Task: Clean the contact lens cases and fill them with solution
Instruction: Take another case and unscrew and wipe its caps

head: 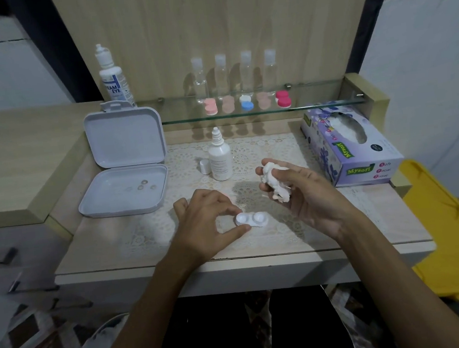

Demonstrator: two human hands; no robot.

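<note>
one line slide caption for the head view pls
Left hand pinches a white contact lens case on the table; right hand grips a crumpled tissue.

White twin-well lens case (251,219) flat on lace mat, uncapped white solution bottle (220,157) upright — cap (205,166) beside it

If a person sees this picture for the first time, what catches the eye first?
The two hands at the centre: the left hand pinches a white lens case on the lace mat, and the right hand grips a crumpled tissue. Behind, coloured lens cases line the glass shelf.
</note>
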